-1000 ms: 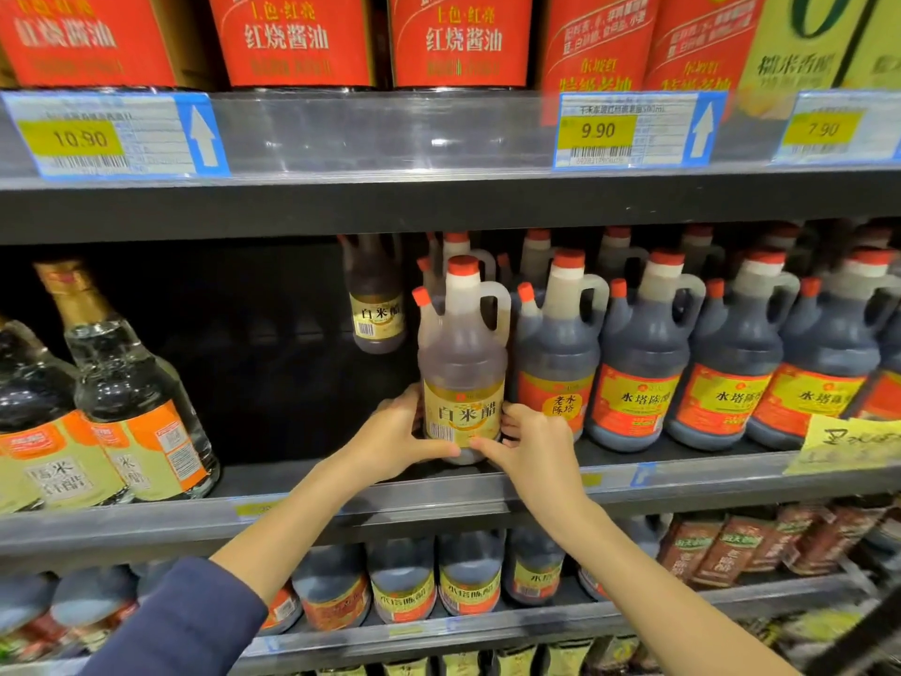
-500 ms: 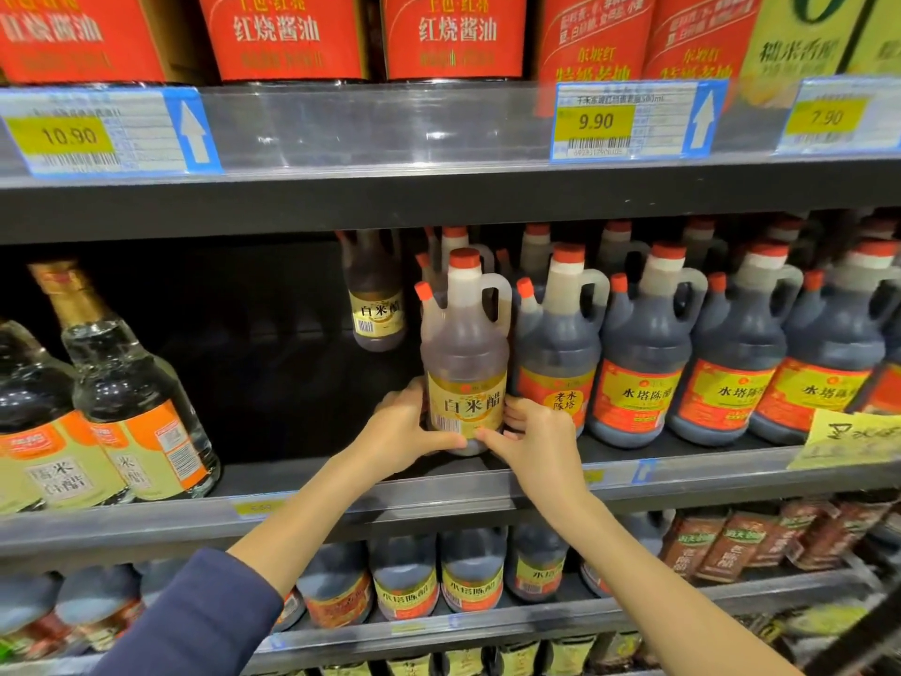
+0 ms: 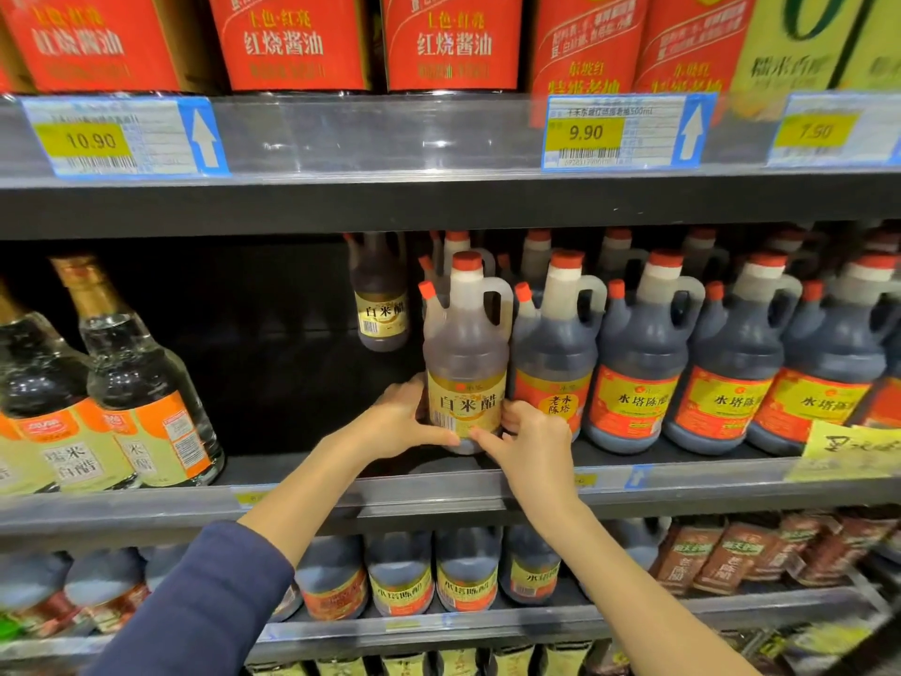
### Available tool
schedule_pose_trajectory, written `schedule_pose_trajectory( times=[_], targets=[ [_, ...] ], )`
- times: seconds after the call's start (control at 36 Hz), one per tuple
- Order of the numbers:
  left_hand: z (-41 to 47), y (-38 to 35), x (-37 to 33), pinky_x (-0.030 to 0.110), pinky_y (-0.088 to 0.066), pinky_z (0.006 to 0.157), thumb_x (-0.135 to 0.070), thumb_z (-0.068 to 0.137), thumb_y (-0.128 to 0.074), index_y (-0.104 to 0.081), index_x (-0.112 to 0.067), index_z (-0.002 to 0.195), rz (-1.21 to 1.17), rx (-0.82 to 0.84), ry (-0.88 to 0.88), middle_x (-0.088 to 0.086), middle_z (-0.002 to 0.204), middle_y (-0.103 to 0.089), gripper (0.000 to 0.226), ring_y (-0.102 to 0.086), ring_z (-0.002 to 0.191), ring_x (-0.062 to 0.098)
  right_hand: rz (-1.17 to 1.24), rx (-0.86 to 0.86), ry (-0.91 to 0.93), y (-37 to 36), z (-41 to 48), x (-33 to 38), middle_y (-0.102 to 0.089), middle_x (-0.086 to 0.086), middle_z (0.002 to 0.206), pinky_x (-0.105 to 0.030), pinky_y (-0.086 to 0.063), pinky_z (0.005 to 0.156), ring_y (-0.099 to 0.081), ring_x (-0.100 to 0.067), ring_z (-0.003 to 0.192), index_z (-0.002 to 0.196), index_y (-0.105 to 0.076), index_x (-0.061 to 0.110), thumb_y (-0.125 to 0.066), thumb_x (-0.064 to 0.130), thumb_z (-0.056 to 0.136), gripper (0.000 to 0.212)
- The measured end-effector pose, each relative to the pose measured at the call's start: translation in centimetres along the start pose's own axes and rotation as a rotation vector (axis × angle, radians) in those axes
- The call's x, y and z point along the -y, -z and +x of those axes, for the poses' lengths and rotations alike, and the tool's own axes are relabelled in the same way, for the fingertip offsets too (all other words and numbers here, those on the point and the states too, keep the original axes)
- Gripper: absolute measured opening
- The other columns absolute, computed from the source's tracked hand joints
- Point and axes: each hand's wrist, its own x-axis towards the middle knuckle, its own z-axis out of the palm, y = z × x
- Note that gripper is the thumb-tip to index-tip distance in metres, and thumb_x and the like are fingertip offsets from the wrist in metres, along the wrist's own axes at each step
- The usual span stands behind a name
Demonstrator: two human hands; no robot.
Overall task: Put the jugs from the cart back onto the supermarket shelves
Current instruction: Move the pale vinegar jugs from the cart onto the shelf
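Item: white rice vinegar jug [image 3: 465, 363], one unit, in placement. We record it upright on the middle shelf [image 3: 439, 490], at the front row, touching the dark aged-vinegar jug [image 3: 553, 378] at its 3 o'clock; a gap of bare shelf lies at its 9 o'clock, and a second white rice vinegar jug [image 3: 381, 304] stands behind at its 11 o'clock.

Holding: left hand [image 3: 397, 422] and right hand [image 3: 529, 441] flank the base, fingers clamped on the lower label from both sides.

Progress: we judge this jug nearly shelved, release pending. The cart is out of view, so we cannot tell how many remain.

Condition: translucent body, pale brownish contents, red cap on the neck, small red spout cap, moulded handle at 1 o'clock, yellow label facing out.
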Motion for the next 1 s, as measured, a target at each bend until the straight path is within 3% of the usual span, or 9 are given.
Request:
schedule_pose_trajectory(
  times=[0.14, 0.28, 0.39, 0.5, 0.64, 0.72, 0.83, 0.92, 1.0],
  targets=[
    [-0.4, -0.1, -0.7, 0.038, -0.048, 0.101, -0.036, 0.074, -0.079, -0.037, -0.018, 0.137, 0.028, -0.007, 0.028, 0.002, 0.134, -0.056, 0.079, -0.055, 0.119, 0.014, 0.009, 0.028, -0.004, 0.5, 0.1, 0.4, -0.073, -0.014, 0.092, -0.044, -0.056, 0.077, -0.069, -0.027, 0.086, 0.099, -0.069, 0.001, -0.079, 0.026, 0.074, 0.037],
    [-2.0, -0.9, -2.2, 0.022, -0.042, 0.096, -0.03, 0.08, -0.075, -0.034, -0.011, 0.141, 0.115, -0.097, 0.029, 0.003, 0.137, -0.052, 0.075, -0.051, 0.124, 0.017, 0.074, 0.082, -0.012, 1.9, 0.2, 0.7, -0.073, -0.014, 0.096, -0.038, -0.056, 0.082, -0.069, -0.024, 0.09, 0.101, -0.07, -0.001, -0.078, 0.02, 0.076, 0.033],
    [-4.1, -1.4, -3.2, 0.027, -0.041, 0.102, -0.035, 0.084, -0.07, -0.031, -0.011, 0.145, 0.152, -0.155, 0.059, 0.004, 0.142, -0.048, 0.076, -0.046, 0.13, 0.018, 0.092, 0.124, 0.019, 3.4, 0.1, 0.7, -0.073, -0.014, 0.098, -0.029, -0.054, 0.082, -0.068, -0.023, 0.092, 0.102, -0.069, -0.002, -0.078, 0.02, 0.076, 0.035],
    [-7.3, -1.3, -3.7, 0.034, -0.028, 0.114, -0.049, 0.091, -0.054, -0.012, -0.011, 0.153, 0.4, -0.198, 0.174, 0.007, 0.158, -0.021, 0.083, -0.025, 0.144, 0.021, 0.04, 0.265, 0.165, 4.6, -0.2, 1.1, -0.072, -0.011, 0.102, -0.037, -0.052, 0.086, -0.066, -0.025, 0.097, 0.114, -0.066, 0.003, -0.074, 0.025, 0.08, 0.041],
    [-12.3, -1.2, -3.6, 0.031, -0.019, 0.116, -0.046, 0.096, -0.047, -0.013, -0.011, 0.153, 0.52, -0.235, 0.26, 0.008, 0.16, -0.015, 0.075, -0.016, 0.147, 0.02, -0.008, 0.461, 0.35, 5.8, -0.8, 1.3, -0.065, -0.011, 0.099, -0.035, -0.047, 0.079, -0.06, -0.026, 0.095, 0.114, -0.061, 0.002, -0.063, 0.027, 0.089, 0.034],
    [-15.7, -1.8, -3.7, 0.033, -0.025, 0.113, -0.045, 0.095, -0.048, -0.014, -0.011, 0.153, 0.582, -0.257, 0.339, 0.008, 0.159, -0.018, 0.075, -0.023, 0.145, 0.022, -0.081, 0.618, 0.433, 6.5, -1.3, 1.6, -0.061, -0.01, 0.113, -0.037, -0.049, 0.082, -0.058, -0.027, 0.103, 0.126, -0.052, 0.006, -0.061, 0.033, 0.09, 0.046],
    [-20.6, -4.0, -4.0, 0.033, -0.03, 0.109, -0.044, 0.096, -0.048, -0.013, -0.011, 0.152, 0.619, -0.266, 0.439, 0.006, 0.159, -0.02, 0.074, -0.027, 0.143, 0.021, -0.129, 0.792, 0.536, 7.6, -3.0, 2.2, -0.04, -0.005, 0.148, -0.036, -0.038, 0.105, -0.041, -0.024, 0.133, 0.146, -0.033, 0.016, -0.059, 0.038, 0.091, 0.066],
    [-24.8, -6.5, -4.1, 0.027, -0.021, 0.113, -0.046, 0.097, -0.045, -0.012, -0.011, 0.153, 0.639, -0.243, 0.534, 0.005, 0.159, -0.017, 0.073, -0.021, 0.145, 0.018, -0.146, 0.839, 0.628, 7.7, -5.1, 2.4, -0.039, -0.003, 0.149, -0.036, -0.037, 0.107, -0.037, -0.022, 0.136, 0.146, -0.034, 0.017, -0.059, 0.038, 0.09, 0.065],
    [-29.2, -9.2, -4.2, 0.029, -0.028, 0.109, -0.047, 0.096, -0.046, -0.021, -0.008, 0.15, 0.62, -0.23, 0.668, 0.01, 0.155, -0.028, 0.071, -0.031, 0.14, 0.021, -0.129, 0.895, 0.707, 7.7, -7.6, 3.0, -0.046, -0.004, 0.143, -0.035, -0.041, 0.101, -0.044, -0.023, 0.13, 0.142, -0.04, 0.014, -0.061, 0.035, 0.09, 0.061]
  ],
)
